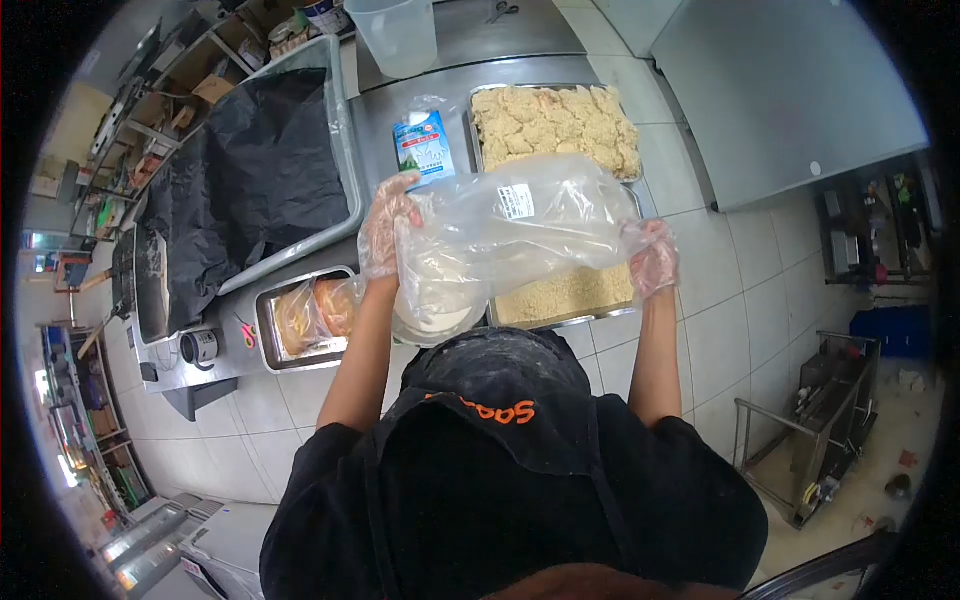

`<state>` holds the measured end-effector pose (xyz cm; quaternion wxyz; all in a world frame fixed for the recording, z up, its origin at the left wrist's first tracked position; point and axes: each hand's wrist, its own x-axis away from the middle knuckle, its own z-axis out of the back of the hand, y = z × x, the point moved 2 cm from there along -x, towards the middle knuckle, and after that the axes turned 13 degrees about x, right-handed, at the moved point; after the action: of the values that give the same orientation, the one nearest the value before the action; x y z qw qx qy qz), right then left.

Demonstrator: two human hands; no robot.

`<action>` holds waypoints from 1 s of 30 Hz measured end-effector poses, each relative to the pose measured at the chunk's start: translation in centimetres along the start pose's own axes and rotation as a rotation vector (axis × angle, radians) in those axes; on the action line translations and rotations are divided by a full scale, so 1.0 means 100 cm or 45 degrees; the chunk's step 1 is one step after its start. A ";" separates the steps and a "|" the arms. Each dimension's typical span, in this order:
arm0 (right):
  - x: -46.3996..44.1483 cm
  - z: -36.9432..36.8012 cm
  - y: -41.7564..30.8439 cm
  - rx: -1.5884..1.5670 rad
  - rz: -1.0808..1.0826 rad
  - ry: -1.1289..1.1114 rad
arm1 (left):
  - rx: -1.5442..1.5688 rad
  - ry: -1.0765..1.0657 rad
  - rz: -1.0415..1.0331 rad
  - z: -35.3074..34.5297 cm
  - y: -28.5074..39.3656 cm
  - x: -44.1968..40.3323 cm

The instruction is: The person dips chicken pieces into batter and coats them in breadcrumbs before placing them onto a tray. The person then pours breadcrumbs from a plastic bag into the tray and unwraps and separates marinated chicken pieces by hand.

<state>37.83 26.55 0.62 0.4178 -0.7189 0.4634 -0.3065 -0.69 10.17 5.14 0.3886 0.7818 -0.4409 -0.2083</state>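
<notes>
Both of my hands wear clear plastic gloves. A large clear plastic bag [560, 215] with a white printed label is stretched sideways between them. My left hand [383, 232] is closed on the bag's left end, and my right hand [652, 258] grips its right end. Under the bag's left part stands a round bowl [440, 325] of white powder, partly covered. Behind the bag lies a metal tray of crumb-coated pieces [560, 125]. Below it a second tray holds pale yellow crumbs [565, 298], partly hidden by the bag.
A blue packet [423, 147] lies beyond my left hand. At the left are a metal tray with bagged food [315, 318], scissors [246, 330], a dark mug [199, 348] and a large tub covered in black plastic [265, 170]. A clear container [395, 38] stands at the back.
</notes>
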 end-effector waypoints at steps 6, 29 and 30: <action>-0.075 -0.057 0.010 1.039 0.366 0.036 | -0.006 -0.198 -0.471 -0.020 0.038 -0.054; -0.331 -0.233 0.136 2.484 0.371 -0.447 | -1.962 -0.192 -0.113 0.091 0.047 0.134; -0.346 -0.226 0.150 2.424 0.445 -0.668 | -1.969 -0.222 -0.131 0.096 0.036 0.148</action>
<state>-0.29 47.94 -4.07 0.9472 -0.0521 0.0175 -0.3159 -1.24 -7.64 2.37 0.7771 0.2890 -0.1623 -0.5349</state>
